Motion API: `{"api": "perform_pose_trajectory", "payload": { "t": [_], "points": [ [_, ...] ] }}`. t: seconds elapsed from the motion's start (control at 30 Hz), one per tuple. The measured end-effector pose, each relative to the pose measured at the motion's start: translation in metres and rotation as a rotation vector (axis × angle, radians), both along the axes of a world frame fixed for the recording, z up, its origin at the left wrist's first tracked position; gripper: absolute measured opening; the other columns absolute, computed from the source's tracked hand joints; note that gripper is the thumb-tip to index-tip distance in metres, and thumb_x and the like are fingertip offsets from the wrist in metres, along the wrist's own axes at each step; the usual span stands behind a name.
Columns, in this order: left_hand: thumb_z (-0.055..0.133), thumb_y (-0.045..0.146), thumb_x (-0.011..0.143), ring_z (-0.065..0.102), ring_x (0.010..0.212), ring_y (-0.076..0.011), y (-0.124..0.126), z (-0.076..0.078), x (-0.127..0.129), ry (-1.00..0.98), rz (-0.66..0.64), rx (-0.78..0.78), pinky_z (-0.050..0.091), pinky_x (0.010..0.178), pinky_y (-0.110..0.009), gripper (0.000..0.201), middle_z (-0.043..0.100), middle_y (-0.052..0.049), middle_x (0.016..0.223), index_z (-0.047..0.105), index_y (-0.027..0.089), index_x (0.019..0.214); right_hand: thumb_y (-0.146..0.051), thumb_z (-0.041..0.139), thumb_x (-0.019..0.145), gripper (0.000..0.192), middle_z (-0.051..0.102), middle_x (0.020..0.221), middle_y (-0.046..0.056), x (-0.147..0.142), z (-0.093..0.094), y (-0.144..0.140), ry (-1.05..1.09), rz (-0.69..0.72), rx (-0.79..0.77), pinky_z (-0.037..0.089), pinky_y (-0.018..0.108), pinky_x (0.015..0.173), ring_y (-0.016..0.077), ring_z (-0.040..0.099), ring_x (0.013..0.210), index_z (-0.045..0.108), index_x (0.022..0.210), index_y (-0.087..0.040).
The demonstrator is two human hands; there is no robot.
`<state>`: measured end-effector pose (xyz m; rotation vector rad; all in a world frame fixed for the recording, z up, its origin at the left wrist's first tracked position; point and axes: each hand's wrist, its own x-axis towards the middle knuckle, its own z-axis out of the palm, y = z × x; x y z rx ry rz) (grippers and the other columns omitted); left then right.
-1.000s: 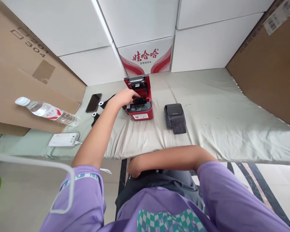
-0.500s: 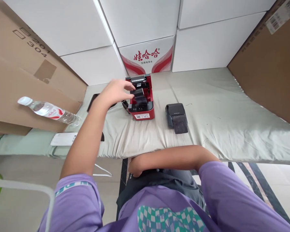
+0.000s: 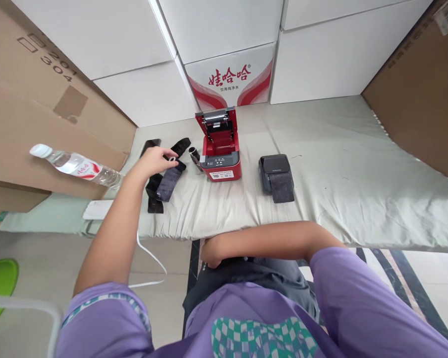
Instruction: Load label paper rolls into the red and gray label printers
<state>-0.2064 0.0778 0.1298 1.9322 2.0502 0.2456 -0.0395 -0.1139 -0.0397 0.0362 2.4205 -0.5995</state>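
My left hand [image 3: 157,161] is closed on a roll of black label paper [image 3: 168,183], its white core showing by the fingertips. The roll's loose end hangs over other black strips [image 3: 155,206] lying on the cloth. To the right, a small red label printer [image 3: 222,174] stands with its lid raised, and its red inside is visible. A dark cylinder [image 3: 194,155] leans against the printer's left side. My right hand [image 3: 211,252] rests low by my lap at the bench edge, its fingers hidden.
A dark portable printer [image 3: 276,169] with a black strip hanging from its front sits to the right. At the left, a water bottle [image 3: 78,166] leans by a cardboard box [image 3: 26,109], near a white flat object [image 3: 96,210]. White boxes [image 3: 227,30] line the back.
My left hand has moved left, away from the red printer, taking the black roll out of its open compartment. My right hand stays by my lap. The view has shifted slightly.
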Motion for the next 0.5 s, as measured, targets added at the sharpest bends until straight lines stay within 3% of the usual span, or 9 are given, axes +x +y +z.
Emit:
{"api": "perform_pose_trajectory", "payload": {
  "t": [0.07, 0.13, 0.2, 0.3, 0.37, 0.5],
  "points": [
    [0.078, 0.04, 0.071, 0.07, 0.076, -0.0241, 0.003, -0.016, 0.0, 0.075, -0.04, -0.016, 0.054, 0.081, -0.033, 0.041, 0.077, -0.004, 0.079, 0.084, 0.022, 0.108, -0.02, 0.072, 0.09, 0.021, 0.081, 0.104, 0.018, 0.0, 0.002, 0.0, 0.008, -0.015, 0.006, 0.062, 0.038, 0.09, 0.0301, 0.077, 0.098, 0.084, 0.098, -0.005],
    [0.077, 0.047, 0.073, 0.072, 0.084, -0.0265, 0.006, -0.023, -0.003, 0.115, -0.075, 0.001, 0.054, 0.084, -0.035, 0.046, 0.08, -0.006, 0.09, 0.083, 0.023, 0.111, -0.019, 0.075, 0.088, 0.018, 0.081, 0.101, 0.017, 0.0, 0.003, 0.0, 0.017, -0.029, 0.011, 0.062, 0.038, 0.091, 0.0302, 0.077, 0.098, 0.084, 0.096, -0.007],
    [0.076, 0.054, 0.075, 0.072, 0.094, -0.0285, 0.01, -0.021, -0.011, 0.133, -0.079, 0.071, 0.054, 0.087, -0.036, 0.05, 0.08, -0.008, 0.104, 0.082, 0.025, 0.115, -0.019, 0.076, 0.087, 0.017, 0.081, 0.102, 0.017, 0.0, 0.004, -0.001, 0.02, -0.029, 0.011, 0.062, 0.039, 0.094, 0.031, 0.077, 0.1, 0.084, 0.095, -0.007],
    [0.068, 0.055, 0.082, 0.07, 0.104, -0.0297, 0.024, -0.016, -0.031, 0.124, 0.037, 0.207, 0.052, 0.092, -0.038, 0.054, 0.077, -0.01, 0.117, 0.078, 0.024, 0.126, -0.019, 0.072, 0.09, 0.019, 0.081, 0.105, 0.019, 0.001, 0.004, -0.001, 0.015, -0.008, 0.003, 0.061, 0.039, 0.095, 0.0312, 0.077, 0.102, 0.084, 0.097, -0.006],
    [0.071, 0.051, 0.079, 0.069, 0.105, -0.031, 0.034, -0.016, -0.042, 0.134, 0.112, 0.16, 0.051, 0.094, -0.039, 0.054, 0.077, -0.012, 0.116, 0.077, 0.021, 0.123, -0.02, 0.07, 0.092, 0.021, 0.08, 0.107, 0.019, 0.001, 0.002, -0.001, 0.007, 0.0, 0.0, 0.061, 0.038, 0.094, 0.0303, 0.077, 0.102, 0.084, 0.098, -0.006],
    [0.076, 0.047, 0.069, 0.068, 0.102, -0.0326, 0.041, -0.025, -0.046, 0.192, 0.121, 0.039, 0.051, 0.091, -0.038, 0.039, 0.076, -0.01, 0.097, 0.077, 0.019, 0.096, -0.025, 0.071, 0.093, 0.021, 0.081, 0.107, 0.016, 0.001, 0.0, 0.0, 0.003, -0.005, -0.003, 0.061, 0.037, 0.093, 0.0288, 0.077, 0.103, 0.084, 0.097, -0.008]
  ]
}}
